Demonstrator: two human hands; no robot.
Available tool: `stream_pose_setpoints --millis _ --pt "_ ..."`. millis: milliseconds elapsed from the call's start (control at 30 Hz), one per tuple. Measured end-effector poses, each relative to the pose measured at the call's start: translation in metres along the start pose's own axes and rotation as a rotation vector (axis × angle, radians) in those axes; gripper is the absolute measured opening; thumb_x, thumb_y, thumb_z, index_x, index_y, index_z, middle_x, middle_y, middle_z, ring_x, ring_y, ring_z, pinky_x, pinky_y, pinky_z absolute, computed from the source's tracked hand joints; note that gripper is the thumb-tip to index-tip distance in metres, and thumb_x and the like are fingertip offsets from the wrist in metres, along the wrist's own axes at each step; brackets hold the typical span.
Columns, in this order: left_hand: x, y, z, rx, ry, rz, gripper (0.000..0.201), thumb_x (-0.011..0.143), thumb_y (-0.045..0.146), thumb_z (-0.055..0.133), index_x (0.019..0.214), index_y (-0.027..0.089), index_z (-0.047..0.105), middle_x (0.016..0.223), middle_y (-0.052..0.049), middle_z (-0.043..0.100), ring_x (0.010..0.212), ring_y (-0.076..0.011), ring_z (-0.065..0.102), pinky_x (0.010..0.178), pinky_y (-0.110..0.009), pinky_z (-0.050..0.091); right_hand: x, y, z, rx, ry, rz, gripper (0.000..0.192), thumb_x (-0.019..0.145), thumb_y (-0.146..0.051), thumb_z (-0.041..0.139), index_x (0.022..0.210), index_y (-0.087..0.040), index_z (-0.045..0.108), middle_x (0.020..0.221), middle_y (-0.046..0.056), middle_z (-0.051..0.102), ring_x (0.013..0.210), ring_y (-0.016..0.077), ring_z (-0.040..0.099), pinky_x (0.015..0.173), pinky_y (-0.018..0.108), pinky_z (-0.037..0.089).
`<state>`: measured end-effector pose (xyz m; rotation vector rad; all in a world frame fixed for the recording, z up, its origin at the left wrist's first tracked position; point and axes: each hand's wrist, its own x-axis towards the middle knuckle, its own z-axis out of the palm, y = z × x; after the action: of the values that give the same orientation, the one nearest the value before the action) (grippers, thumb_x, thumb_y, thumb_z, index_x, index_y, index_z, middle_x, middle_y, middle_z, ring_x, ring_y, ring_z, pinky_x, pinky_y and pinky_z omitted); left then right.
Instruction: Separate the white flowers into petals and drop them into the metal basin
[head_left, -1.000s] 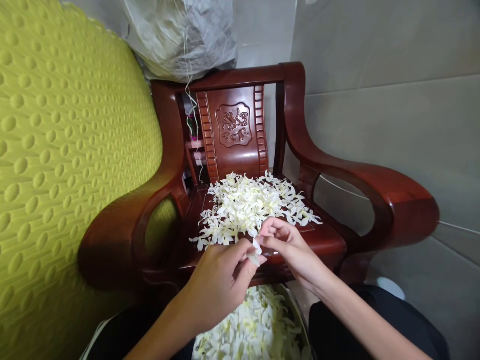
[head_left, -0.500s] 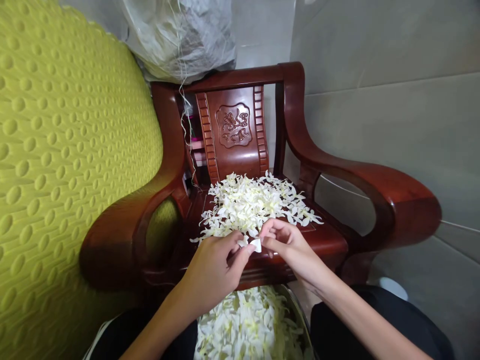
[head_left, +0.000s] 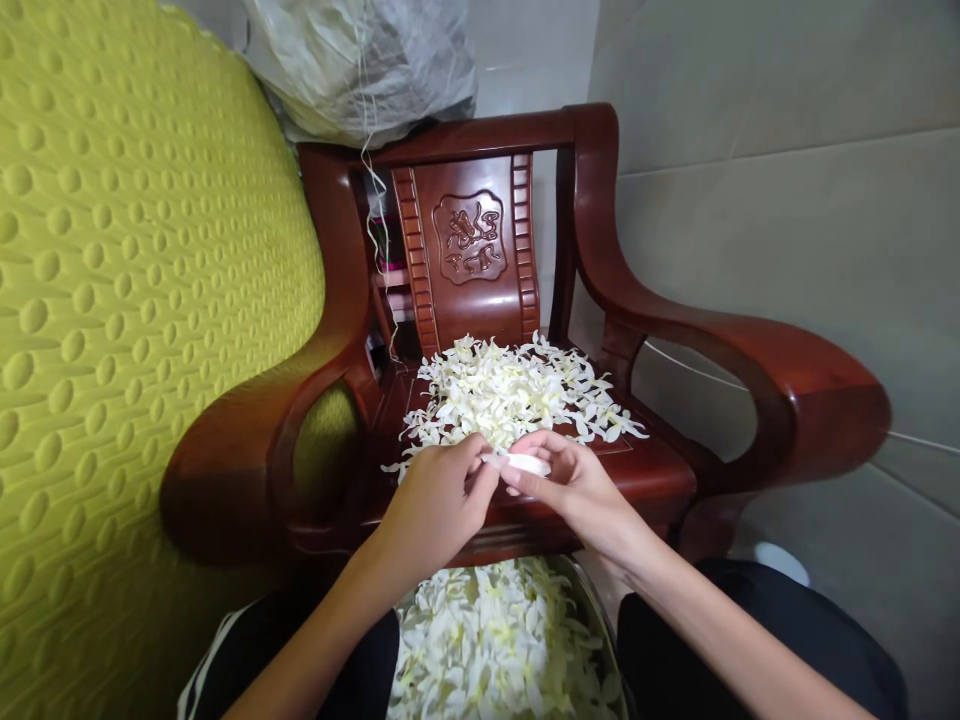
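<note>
My left hand (head_left: 435,505) and my right hand (head_left: 574,485) meet over the front edge of a dark red wooden armchair (head_left: 645,470). Together they pinch one white flower (head_left: 521,463) between their fingertips. Just beyond the hands, a heap of white and pale yellow flowers (head_left: 510,390) is spread on the chair seat. Below my wrists, between my knees, stands a metal bowl (head_left: 596,625) filled with more of the same flowers (head_left: 495,645).
A yellow-green textured cushion (head_left: 127,330) fills the left side. A grey plastic sack (head_left: 367,60) rests on the chair back, with thin string (head_left: 373,235) hanging from it. Pale tiled wall (head_left: 772,200) lies to the right. My dark trousers (head_left: 750,640) frame the bowl.
Both hands have moved slightly up and forward toward the flower heap. The white flower between the fingertips now lies flatter, held more by the right hand.
</note>
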<state>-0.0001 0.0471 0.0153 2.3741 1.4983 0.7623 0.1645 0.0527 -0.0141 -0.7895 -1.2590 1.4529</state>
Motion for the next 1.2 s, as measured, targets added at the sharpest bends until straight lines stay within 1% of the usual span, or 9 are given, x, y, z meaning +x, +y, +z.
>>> stream_pose_setpoints --millis 100,233,400,567,700,800,900,1033,1200 --pt "0.004 0.002 0.001 -0.206 -0.012 0.019 0.013 0.093 0.023 0.039 0.088 0.022 0.051 0.073 0.001 0.063 0.067 -0.0146 0.06 0.064 -0.024 0.041 0.002 0.0 -0.002 -0.002 0.039 -0.026 0.02 0.076 -0.026 0.072 0.09 -0.017 0.061 0.074 0.0 0.065 0.069 0.0107 0.06 0.069 0.023 0.047" --pt "0.011 -0.004 0.0 -0.268 -0.066 0.011 0.006 0.09 0.023 0.045 0.094 0.021 0.05 0.071 0.002 0.062 0.068 -0.0154 0.06 0.066 -0.025 0.044 0.006 0.001 -0.004 -0.159 0.165 -0.179 0.011 0.083 -0.027 0.064 0.089 -0.018 0.063 0.072 0.001 0.064 0.067 0.0123 0.06 0.063 0.023 0.046" --pt "0.017 -0.017 -0.001 -0.351 -0.049 -0.013 0.019 0.085 0.019 0.05 0.103 0.022 0.053 0.077 0.001 0.065 0.073 -0.015 0.063 0.071 -0.026 0.047 0.01 0.01 -0.006 -0.364 0.339 -0.408 0.005 0.086 -0.024 0.058 0.087 -0.019 0.06 0.078 0.002 0.062 0.07 0.0156 0.061 0.062 0.027 0.045" --pt "0.019 -0.022 -0.002 -0.255 -0.035 -0.143 0.009 0.08 0.022 0.053 0.081 0.018 0.062 0.072 -0.001 0.067 0.068 -0.0164 0.063 0.067 -0.027 0.048 0.008 0.018 -0.002 -0.351 0.269 -0.355 0.01 0.085 -0.022 0.057 0.095 -0.02 0.057 0.084 0.002 0.06 0.072 0.016 0.06 0.066 0.028 0.047" --pt "0.017 -0.017 -0.002 -0.168 -0.042 -0.077 0.013 0.078 0.016 0.051 0.081 0.02 0.062 0.076 0.0 0.067 0.071 -0.0157 0.062 0.065 -0.025 0.045 0.01 0.02 0.002 -0.33 0.078 -0.214 0.024 0.08 -0.026 0.063 0.103 -0.02 0.058 0.084 0.001 0.06 0.073 0.015 0.058 0.067 0.027 0.046" --pt "0.015 -0.011 -0.001 0.015 0.003 -0.029 0.012 0.078 0.015 0.049 0.073 0.019 0.059 0.072 -0.001 0.065 0.067 -0.0167 0.06 0.061 -0.026 0.041 0.015 0.02 0.003 -0.374 0.022 -0.152 0.019 0.078 -0.032 0.065 0.089 -0.017 0.065 0.085 0.003 0.064 0.081 0.0176 0.059 0.075 0.028 0.046" --pt "0.013 -0.008 0.001 0.033 0.062 -0.043 0.009 0.081 0.016 0.049 0.083 0.019 0.057 0.072 -0.001 0.064 0.068 -0.0181 0.061 0.063 -0.028 0.042 0.019 0.019 0.002 -0.414 0.037 -0.176 0.02 0.082 -0.036 0.061 0.081 -0.017 0.068 0.082 0.004 0.067 0.082 0.019 0.059 0.078 0.03 0.045" --pt "0.012 -0.008 0.0 -0.052 0.131 -0.057 0.025 0.085 0.019 0.049 0.11 0.02 0.045 0.075 0.0 0.063 0.073 -0.0191 0.063 0.068 -0.029 0.045 0.021 0.017 -0.002 -0.438 0.109 -0.216 0.023 0.086 -0.036 0.057 0.081 -0.017 0.069 0.081 0.004 0.066 0.08 0.019 0.058 0.077 0.031 0.044" --pt "0.011 -0.008 -0.003 0.075 0.087 -0.072 0.025 0.085 0.015 0.045 0.11 0.02 0.042 0.073 0.001 0.061 0.067 -0.0189 0.061 0.065 -0.03 0.044 0.02 0.019 -0.008 -0.609 0.299 -0.343 0.019 0.084 -0.033 0.059 0.079 -0.018 0.069 0.092 0.007 0.059 0.092 0.0219 0.056 0.08 0.032 0.043"
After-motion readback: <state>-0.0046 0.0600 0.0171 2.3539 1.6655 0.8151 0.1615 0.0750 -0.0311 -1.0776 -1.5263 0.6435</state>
